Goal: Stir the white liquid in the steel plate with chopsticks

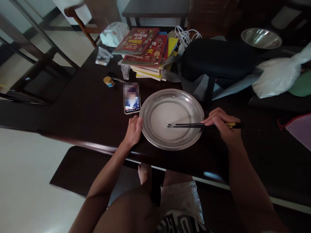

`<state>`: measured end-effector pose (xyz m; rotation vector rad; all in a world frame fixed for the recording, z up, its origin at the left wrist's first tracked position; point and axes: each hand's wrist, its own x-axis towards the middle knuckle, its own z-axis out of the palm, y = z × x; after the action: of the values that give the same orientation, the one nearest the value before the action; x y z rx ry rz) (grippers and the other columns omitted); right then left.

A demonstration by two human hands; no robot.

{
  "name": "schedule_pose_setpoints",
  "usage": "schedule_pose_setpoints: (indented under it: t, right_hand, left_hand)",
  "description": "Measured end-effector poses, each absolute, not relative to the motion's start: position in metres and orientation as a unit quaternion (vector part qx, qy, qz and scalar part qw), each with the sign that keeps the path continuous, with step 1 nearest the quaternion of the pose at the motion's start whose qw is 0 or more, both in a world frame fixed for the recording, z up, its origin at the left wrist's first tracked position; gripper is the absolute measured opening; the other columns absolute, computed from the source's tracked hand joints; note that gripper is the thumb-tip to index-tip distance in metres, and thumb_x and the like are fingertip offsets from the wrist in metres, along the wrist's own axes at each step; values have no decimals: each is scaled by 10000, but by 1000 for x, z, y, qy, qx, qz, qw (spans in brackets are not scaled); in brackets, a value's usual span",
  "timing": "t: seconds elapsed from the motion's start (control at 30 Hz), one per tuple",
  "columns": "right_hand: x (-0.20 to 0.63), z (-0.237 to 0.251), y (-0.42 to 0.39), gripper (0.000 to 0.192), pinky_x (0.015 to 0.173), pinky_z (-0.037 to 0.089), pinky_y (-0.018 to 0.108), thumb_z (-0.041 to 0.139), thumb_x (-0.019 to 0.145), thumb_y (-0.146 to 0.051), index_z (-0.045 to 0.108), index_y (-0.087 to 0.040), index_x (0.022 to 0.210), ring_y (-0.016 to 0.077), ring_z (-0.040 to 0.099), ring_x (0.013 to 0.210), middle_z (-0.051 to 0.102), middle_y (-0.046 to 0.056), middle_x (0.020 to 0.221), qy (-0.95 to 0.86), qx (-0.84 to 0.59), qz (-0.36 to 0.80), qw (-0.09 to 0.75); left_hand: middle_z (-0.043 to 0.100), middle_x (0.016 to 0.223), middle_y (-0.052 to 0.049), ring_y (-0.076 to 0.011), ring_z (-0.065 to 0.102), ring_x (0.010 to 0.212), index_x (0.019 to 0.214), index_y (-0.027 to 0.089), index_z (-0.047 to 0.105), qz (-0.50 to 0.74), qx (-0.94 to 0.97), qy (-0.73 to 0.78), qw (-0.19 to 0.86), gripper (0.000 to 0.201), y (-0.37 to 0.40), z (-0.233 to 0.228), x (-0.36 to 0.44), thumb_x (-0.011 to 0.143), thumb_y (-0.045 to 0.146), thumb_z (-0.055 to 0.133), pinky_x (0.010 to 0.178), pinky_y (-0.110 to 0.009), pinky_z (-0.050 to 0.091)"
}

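On the dark counter (80, 113), near its front edge, a round metal plate (155, 136) is steadied at its left rim by the left hand (133, 131), whose fingers (139, 122) are curled against the rim. A pair of black chopsticks (187, 125) is gripped by the closed fingers (213, 120) of the right hand (222, 127), with the tips held over the plate's pale centre. Just beside the plate's upper left, a phone (132, 98) is laid flat; books (145, 51) are stacked behind it.
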<state>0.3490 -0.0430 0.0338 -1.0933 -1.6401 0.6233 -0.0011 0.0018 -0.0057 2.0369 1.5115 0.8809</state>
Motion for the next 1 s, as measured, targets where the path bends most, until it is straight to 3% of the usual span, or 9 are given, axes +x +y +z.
schedule_pose_setpoints:
  t: [0.17,0.33,0.47,0.6,0.8,1.0]
  right_hand:
    - [348,34,-43,249,798,549,424,626,1010,-273,808,-323,847,229,680,863,819,1,854,-701,-456,249,489]
    - [349,34,-43,286,726,547,420,606,1026,-298,802,-327,820,225,671,794,800,6,795,-686,-450,270,503]
    - [348,34,-43,247,784,554,440,622,1015,-288,809,-317,856,238,687,864,823,13,869,-705,-458,250,481]
    - [349,33,-43,287,738,546,419,610,1019,-295,799,-312,804,223,662,797,804,11,799,-680,-460,254,512]
    - [349,33,-43,264,795,565,459,615,1019,-352,809,-332,841,245,690,858,816,22,853,-697,-469,248,482]
    - [348,35,-43,270,755,557,424,610,1020,-313,801,-331,829,227,684,822,806,10,825,-698,-453,263,489]
  left_hand:
    - [546,666,-56,-225,561,713,648,240,461,319,739,546,233,705,2,-5,-1,1036,737,147,748,-405,493]
    - [555,668,-59,-225,557,705,633,239,456,316,734,548,246,722,2,-3,0,1022,762,144,765,-415,496]
    - [554,677,-55,-219,549,701,635,237,470,318,727,553,253,732,2,-2,0,1009,783,157,768,-406,492]
    - [542,672,-53,-222,541,697,625,242,455,316,725,556,256,727,2,-3,0,1004,786,157,769,-416,491]
    - [555,683,-56,-224,545,716,635,242,470,317,725,554,258,678,1,-4,-1,1034,718,196,792,-422,495]
    - [559,692,-55,-224,546,714,649,242,476,314,718,560,267,672,2,-4,-1,1024,732,207,797,-409,500]
